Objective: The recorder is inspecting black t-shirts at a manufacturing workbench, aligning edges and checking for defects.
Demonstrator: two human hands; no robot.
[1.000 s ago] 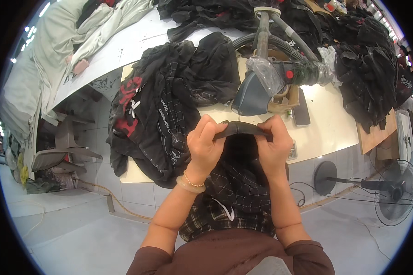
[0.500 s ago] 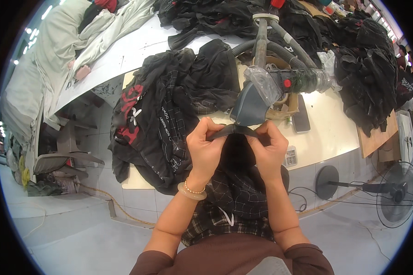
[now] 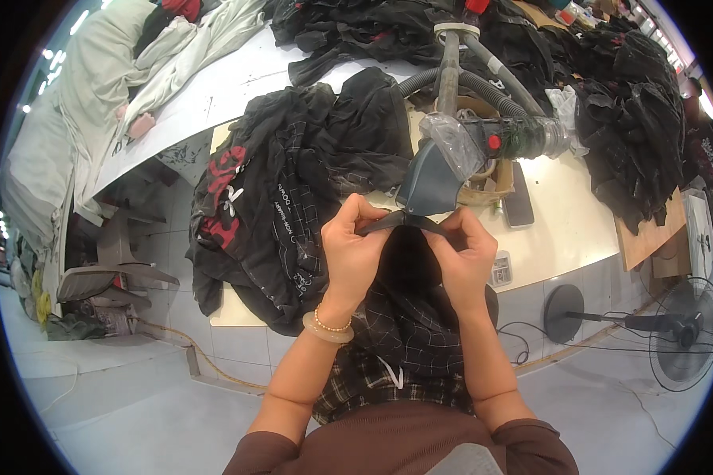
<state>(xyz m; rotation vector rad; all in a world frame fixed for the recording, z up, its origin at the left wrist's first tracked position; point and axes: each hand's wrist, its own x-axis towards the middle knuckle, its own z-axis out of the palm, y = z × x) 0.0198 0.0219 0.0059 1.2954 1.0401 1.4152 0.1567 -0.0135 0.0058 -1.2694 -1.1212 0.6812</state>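
My left hand (image 3: 352,244) and my right hand (image 3: 463,247) each pinch the edge of a black garment (image 3: 410,257). Between them the edge is drawn out into a narrow band. Its middle lies right at the lower tip of a dark grey-blue machine head (image 3: 430,180), which has crumpled clear plastic wrapped round its upper part. From the band the garment hangs down toward my lap, and its lower portion carries a white grid pattern. Both thumbs face inward, with the fingers curled behind the cloth. A beaded bracelet and a pale bangle circle my left wrist.
A heap of black printed garments (image 3: 269,206) lies left on the cream table (image 3: 558,249). Behind the head are grey hoses (image 3: 483,85) and a cardboard box (image 3: 487,194). A dark phone (image 3: 518,198) and small clear case (image 3: 501,269) lie right. A fan (image 3: 685,334) stands farther right.
My left hand has risen very slightly with its part of the garment's edge. My right hand and the machine head are almost unchanged.
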